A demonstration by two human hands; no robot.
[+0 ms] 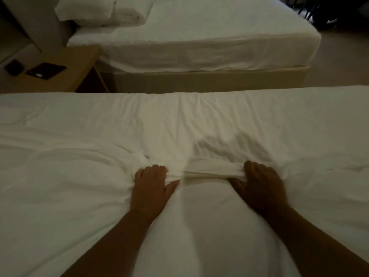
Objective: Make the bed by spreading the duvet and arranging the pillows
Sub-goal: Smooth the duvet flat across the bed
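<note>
A white duvet [83, 176] covers the near bed and fills the lower half of the view. Both my hands grip a bunched ridge of it in the middle. My left hand [150, 183] has its fingers curled into the fabric at the ridge's left end. My right hand [259, 182] clutches the right end, blurred by motion. The cloth between them is pulled taut into a narrow fold. White pillows [103, 11] lie stacked at the head of the far bed, top left.
A second bed [199, 37] with a flat white sheet stands beyond a narrow gap. A wooden nightstand [79, 64] sits at the left between the beds, with dark flat objects [45, 71] on it. Dark furniture is at the top right.
</note>
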